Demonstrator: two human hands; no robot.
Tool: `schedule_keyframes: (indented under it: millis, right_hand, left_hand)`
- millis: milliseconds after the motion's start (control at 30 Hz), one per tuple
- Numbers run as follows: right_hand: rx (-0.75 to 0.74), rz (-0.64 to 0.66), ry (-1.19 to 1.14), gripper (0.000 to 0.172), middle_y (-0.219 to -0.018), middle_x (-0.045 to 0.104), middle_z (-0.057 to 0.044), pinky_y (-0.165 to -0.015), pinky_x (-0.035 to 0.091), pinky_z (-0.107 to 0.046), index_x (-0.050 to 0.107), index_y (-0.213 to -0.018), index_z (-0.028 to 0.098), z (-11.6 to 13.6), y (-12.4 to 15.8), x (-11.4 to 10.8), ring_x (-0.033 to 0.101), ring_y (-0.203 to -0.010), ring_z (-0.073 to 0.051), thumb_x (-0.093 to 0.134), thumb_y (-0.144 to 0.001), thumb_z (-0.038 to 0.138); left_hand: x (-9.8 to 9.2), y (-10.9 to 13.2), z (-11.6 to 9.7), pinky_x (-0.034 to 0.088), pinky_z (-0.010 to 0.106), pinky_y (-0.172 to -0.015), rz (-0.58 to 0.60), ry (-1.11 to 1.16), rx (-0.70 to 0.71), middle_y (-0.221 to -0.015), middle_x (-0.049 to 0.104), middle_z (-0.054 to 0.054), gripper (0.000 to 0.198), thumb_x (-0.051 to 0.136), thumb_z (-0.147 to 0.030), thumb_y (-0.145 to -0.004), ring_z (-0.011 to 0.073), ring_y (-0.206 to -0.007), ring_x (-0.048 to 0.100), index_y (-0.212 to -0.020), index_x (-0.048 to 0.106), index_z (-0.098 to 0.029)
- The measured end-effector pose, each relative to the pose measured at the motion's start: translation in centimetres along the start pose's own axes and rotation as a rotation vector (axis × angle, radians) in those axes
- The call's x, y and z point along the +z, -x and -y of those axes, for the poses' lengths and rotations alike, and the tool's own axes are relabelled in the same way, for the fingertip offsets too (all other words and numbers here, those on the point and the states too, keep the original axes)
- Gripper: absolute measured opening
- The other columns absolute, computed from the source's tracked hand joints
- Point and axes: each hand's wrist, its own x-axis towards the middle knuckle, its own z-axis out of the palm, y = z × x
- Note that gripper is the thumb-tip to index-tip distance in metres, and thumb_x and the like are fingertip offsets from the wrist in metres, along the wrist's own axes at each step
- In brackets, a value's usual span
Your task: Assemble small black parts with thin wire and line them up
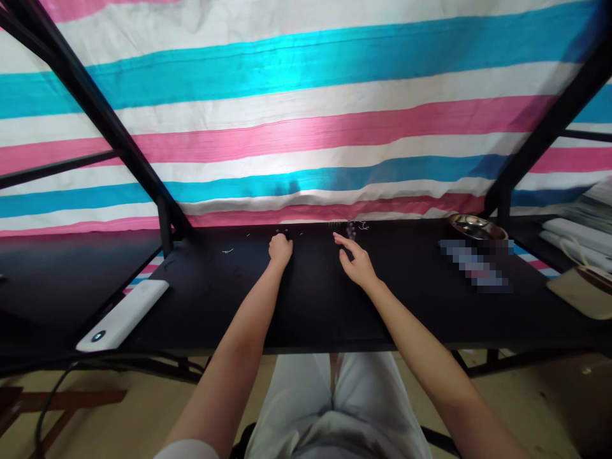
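Observation:
My left hand is closed near the back of the black table, with small round greyish bits just beyond its knuckles. What its fingers hold, if anything, is hidden. To its right, my right hand is open, index finger stretched out and thumb apart. Right beyond those fingertips lies a small cluster of grey pieces, too small to name. A short row of tiny dark pieces sits a little left of the cluster, and thin white curled scraps are at its right.
A long white device with a round dark button lies at the table's left. At the right are a shiny metal bowl, a blurred-out flat item and a beige pouch. Black frame posts and a striped sheet enclose the back.

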Motion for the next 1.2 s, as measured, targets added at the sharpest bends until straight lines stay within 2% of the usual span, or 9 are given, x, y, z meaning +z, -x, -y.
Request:
schedule_keyframes:
  millis: [267,467,533,633,733,800,967,1067,1200]
  right_hand:
    - [0.024,-0.061,0.013,0.04,-0.124,0.056,-0.004,-0.098,0.043,-0.038,0.052,-0.12,0.025,-0.4,-0.1,-0.5,0.057,-0.105,-0.017,0.041,-0.082,0.018]
    - [0.07,-0.188,0.097,0.036,-0.113,0.062,-0.005,-0.09,0.047,-0.037,0.056,-0.114,0.024,-1.0,-0.4,-1.1,0.06,-0.096,-0.018,0.039,-0.082,0.019]
    - [0.122,-0.274,0.159,0.033,-0.104,0.064,-0.006,-0.086,0.048,-0.036,0.059,-0.108,0.022,-1.5,-0.5,-1.5,0.06,-0.092,-0.019,0.038,-0.082,0.019]
    - [0.21,-0.351,0.294,0.03,-0.094,0.066,-0.007,-0.084,0.047,-0.038,0.061,-0.099,0.019,-2.4,-0.7,-2.1,0.06,-0.088,-0.021,0.039,-0.079,0.018]
    - [0.287,-0.251,0.433,0.029,-0.093,0.065,-0.01,-0.084,0.046,-0.042,0.064,-0.093,0.018,-3.2,-0.6,-2.5,0.059,-0.088,-0.024,0.043,-0.074,0.016]
    - [0.343,-0.126,0.482,0.029,-0.1,0.063,-0.011,-0.086,0.045,-0.046,0.065,-0.094,0.018,-3.7,-0.4,-2.3,0.058,-0.093,-0.027,0.045,-0.072,0.015]
    - [0.484,0.109,0.499,0.036,-0.126,0.051,-0.014,-0.094,0.036,-0.057,0.062,-0.108,0.02,-4.6,0.4,-1.0,0.045,-0.118,-0.036,0.053,-0.074,0.017]
    - [0.535,0.189,0.507,0.042,-0.136,0.042,-0.014,-0.098,0.028,-0.061,0.055,-0.12,0.021,-4.7,0.6,-0.5,0.033,-0.127,-0.037,0.052,-0.078,0.024]
    - [0.587,0.385,0.642,0.051,-0.146,0.026,-0.012,-0.103,0.02,-0.058,0.034,-0.137,0.023,-4.2,0.5,-0.3,0.022,-0.133,-0.033,0.037,-0.088,0.036]
  left_hand:
    - [-0.3,0.5,0.3,0.048,0.034,-0.074,0.025,-0.002,-0.008,-0.095,0.065,0.018,0.024,0.053,-0.029,-0.077,0.0292,-0.092,0.062,-0.09,0.066,-0.013]
    - [-0.9,1.9,0.0,0.047,0.035,-0.073,-0.026,-0.074,0.039,-0.091,0.065,0.016,0.027,0.046,-0.032,-0.082,0.0291,-0.089,0.062,-0.088,0.066,-0.015]
    - [-1.0,2.6,-0.7,0.046,0.035,-0.072,-0.036,-0.079,0.117,-0.087,0.066,0.015,0.03,0.042,-0.034,-0.084,0.0285,-0.086,0.063,-0.085,0.066,-0.016]
    - [-0.8,3.8,-2.3,0.045,0.032,-0.072,0.0,-0.05,0.351,-0.079,0.066,0.011,0.037,0.037,-0.039,-0.087,0.0253,-0.082,0.063,-0.082,0.066,-0.018]
    - [-0.3,5.2,-4.5,0.044,0.029,-0.073,0.059,0.002,0.564,-0.083,0.066,0.008,0.034,0.037,-0.038,-0.088,0.0218,-0.081,0.062,-0.101,0.064,-0.022]
    - [0.2,6.0,-5.9,0.044,0.029,-0.076,0.09,0.029,0.681,-0.096,0.064,0.007,0.037,0.039,-0.034,-0.088,0.0211,-0.086,0.062,-0.121,0.053,-0.026]
    - [2.0,6.6,-8.2,0.044,0.033,-0.077,0.177,-0.07,0.711,-0.11,0.057,0.01,0.058,0.042,-0.027,-0.087,0.0237,-0.089,0.061,-0.141,0.024,-0.031]
    - [3.1,6.2,-8.7,0.045,0.034,-0.076,0.181,-0.129,0.695,-0.111,0.055,0.012,0.054,0.038,-0.026,-0.088,0.0239,-0.087,0.062,-0.14,0.026,-0.03]
    - [3.4,5.8,-8.4,0.045,0.031,-0.074,0.096,-0.147,0.673,-0.109,0.057,0.01,0.041,0.032,-0.027,-0.091,0.0209,-0.086,0.062,-0.131,0.042,-0.026]
